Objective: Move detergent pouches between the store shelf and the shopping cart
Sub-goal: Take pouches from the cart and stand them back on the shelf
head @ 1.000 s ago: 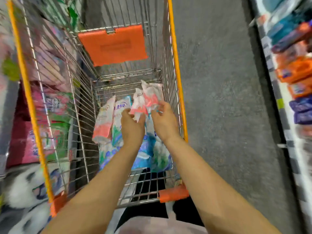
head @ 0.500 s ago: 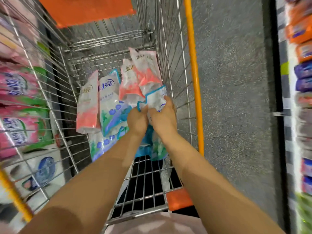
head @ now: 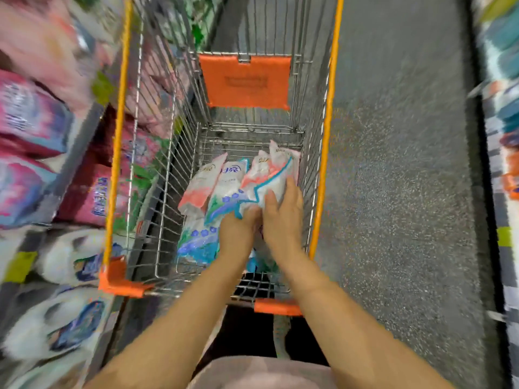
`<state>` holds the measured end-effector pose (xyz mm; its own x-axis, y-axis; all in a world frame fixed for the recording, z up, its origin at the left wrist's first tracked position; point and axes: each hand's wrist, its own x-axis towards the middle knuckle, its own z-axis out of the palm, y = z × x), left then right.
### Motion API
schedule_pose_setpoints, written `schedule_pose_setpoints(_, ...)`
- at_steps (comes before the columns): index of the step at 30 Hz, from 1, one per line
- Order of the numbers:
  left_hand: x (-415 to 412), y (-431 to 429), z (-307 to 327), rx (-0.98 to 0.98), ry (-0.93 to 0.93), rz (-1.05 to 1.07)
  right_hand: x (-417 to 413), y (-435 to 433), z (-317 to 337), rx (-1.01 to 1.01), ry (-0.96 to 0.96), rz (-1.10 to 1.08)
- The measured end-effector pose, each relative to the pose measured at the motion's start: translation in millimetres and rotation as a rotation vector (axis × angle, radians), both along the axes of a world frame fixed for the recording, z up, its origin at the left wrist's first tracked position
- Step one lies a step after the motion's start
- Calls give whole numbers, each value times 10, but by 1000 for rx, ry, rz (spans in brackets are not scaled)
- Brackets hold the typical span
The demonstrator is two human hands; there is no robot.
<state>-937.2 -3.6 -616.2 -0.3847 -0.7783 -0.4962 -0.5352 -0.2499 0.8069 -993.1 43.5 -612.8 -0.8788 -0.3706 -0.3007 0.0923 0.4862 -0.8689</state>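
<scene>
Between shelves (head: 81, 153) on speckled floor (head: 393, 192) — left hand (head: 238, 234) grips pouch (head: 276, 179), right hand (head: 282, 220) presses.

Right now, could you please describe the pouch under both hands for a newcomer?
Look in the orange-rimmed cart, by its right wall. The pouch lies on top, under the left hand and right hand. It is plain white, teal-bordered; neighbours show coral or blue flowers.

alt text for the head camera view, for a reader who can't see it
Two bare hands reach into a wire shopping cart with orange trim: the left hand grips the near edge of a white, teal-edged pouch and the right hand lies flat on it. Other pouches lean beside it, and blurred store shelves flank the grey floor.
</scene>
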Motion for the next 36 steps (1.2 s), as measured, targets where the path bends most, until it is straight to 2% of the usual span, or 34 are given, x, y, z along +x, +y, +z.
schedule_pose_setpoints(8,432,187,1306,-282,269,142,231,262,976,-261,252,244)
schedule_pose_setpoints(15,1320,228,2706,-509,476,289,726,293,1927,-514,277,485)
schedule_pose_setpoints(22,2691,363,4054,-729,625,372,1931,252,2743,-830,195,741)
schedule_pose_setpoints(30,4367,549,5251,-1006,528,370,3837,102,3633,-1148,129,672)
schedule_pose_setpoints(36,5382,411,6171,-1195,450,448,4805,-257,4602,-1290,175,706)
